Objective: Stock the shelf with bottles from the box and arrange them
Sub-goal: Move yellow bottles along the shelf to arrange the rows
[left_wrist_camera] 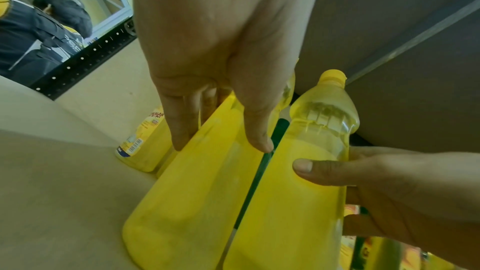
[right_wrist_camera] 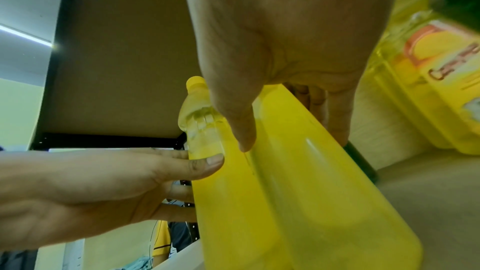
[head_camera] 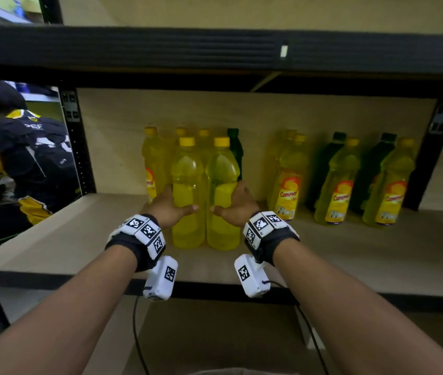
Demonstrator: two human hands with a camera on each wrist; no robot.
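The wooden shelf [head_camera: 323, 255] carried rows of yellow and green bottles along its back panel. On it stood two upright, touching yellow bottles: the left hand [head_camera: 167, 205] wrapped the left bottle [head_camera: 188, 190], the right hand [head_camera: 238, 205] the right bottle [head_camera: 223, 190].
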